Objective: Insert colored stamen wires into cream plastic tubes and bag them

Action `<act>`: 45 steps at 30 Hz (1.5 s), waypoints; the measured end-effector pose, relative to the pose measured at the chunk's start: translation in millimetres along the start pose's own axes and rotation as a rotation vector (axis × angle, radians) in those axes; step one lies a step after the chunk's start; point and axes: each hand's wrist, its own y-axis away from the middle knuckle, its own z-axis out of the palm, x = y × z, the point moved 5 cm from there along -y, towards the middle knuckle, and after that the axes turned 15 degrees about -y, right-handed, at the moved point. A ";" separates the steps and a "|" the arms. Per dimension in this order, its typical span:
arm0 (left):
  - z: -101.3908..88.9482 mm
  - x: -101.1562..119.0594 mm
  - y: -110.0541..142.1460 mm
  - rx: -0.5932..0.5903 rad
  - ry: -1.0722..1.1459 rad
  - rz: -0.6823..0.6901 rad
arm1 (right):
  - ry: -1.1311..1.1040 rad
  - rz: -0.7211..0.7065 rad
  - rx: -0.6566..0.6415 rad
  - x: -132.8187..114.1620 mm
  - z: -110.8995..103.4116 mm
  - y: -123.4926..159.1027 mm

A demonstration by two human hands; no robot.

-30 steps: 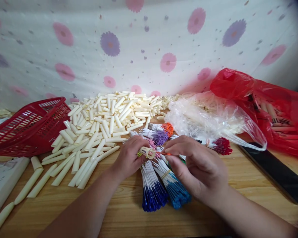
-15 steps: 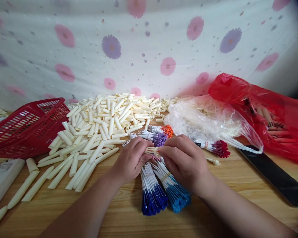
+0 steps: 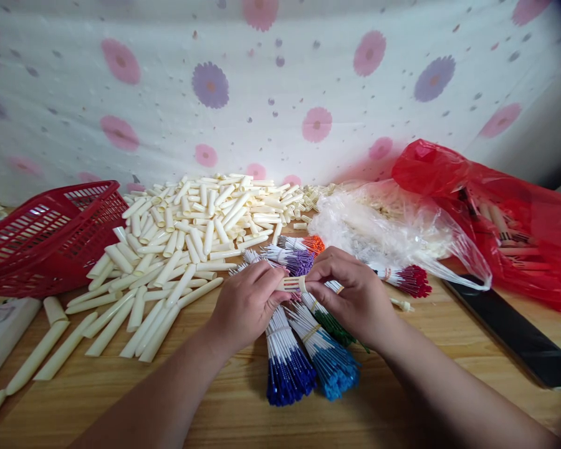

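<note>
Pinching the slotted cream piece (image 3: 292,284) at the centre of the frame, I've got my left hand (image 3: 247,300) closed on one end and the fingertips of my right hand (image 3: 350,293) at the other. Just below it, the dark-blue-tipped bundle (image 3: 288,365) and light-blue-tipped bundle (image 3: 330,358) fan out on the wooden table (image 3: 234,399), while pale tubes (image 3: 206,218) pile up towards the left.

glossy cream plastic tubes (image 3: 168,268), smooth wood tabletop (image 3: 243,399), crinkly clear plastic bag (image 3: 378,224)
</note>
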 end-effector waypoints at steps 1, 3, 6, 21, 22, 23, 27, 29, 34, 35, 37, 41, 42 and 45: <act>1.0 -0.5 0.2 -0.005 -0.014 -0.004 | -0.007 0.013 -0.005 1.5 0.3 -0.2; 2.4 -1.4 0.6 -0.019 -0.034 -0.014 | -0.012 0.028 -0.008 3.7 1.4 0.0; 1.7 -1.5 0.8 -0.026 -0.074 -0.034 | -0.023 0.076 0.024 7.3 3.7 1.1; 5.6 -10.4 -0.3 -0.079 0.041 -0.192 | -0.491 0.423 0.237 34.6 1.9 13.0; 8.3 -12.3 -0.3 -0.102 0.122 -0.247 | -0.396 0.403 0.213 28.2 -0.9 13.2; 9.9 -15.0 0.3 -0.099 0.201 -0.329 | -0.275 0.383 0.136 19.7 0.0 13.8; 22.4 -11.6 4.8 -0.229 0.534 -0.488 | 0.308 0.400 -0.505 -12.2 36.5 33.8; 28.1 -5.6 7.1 -0.345 0.633 -0.487 | 0.560 0.442 -0.667 -18.9 52.7 47.6; 34.2 3.0 8.7 -0.575 0.547 -0.335 | 0.838 0.443 -0.657 -18.7 73.4 57.4; 33.6 3.5 7.6 -0.581 0.491 -0.282 | 0.864 0.444 -0.660 -17.3 75.2 57.2; 32.7 4.6 6.0 -0.587 0.393 -0.172 | 0.902 0.467 -0.664 -15.0 77.3 56.4; 33.2 7.9 7.6 -0.642 0.303 -0.006 | 0.951 0.534 -0.662 -14.1 80.2 56.1; 32.6 8.5 7.9 -0.640 0.296 0.011 | 0.963 0.543 -0.649 -14.8 80.4 56.4; 30.2 10.4 8.6 -0.622 0.290 0.027 | 0.990 0.558 -0.571 -20.0 76.9 58.3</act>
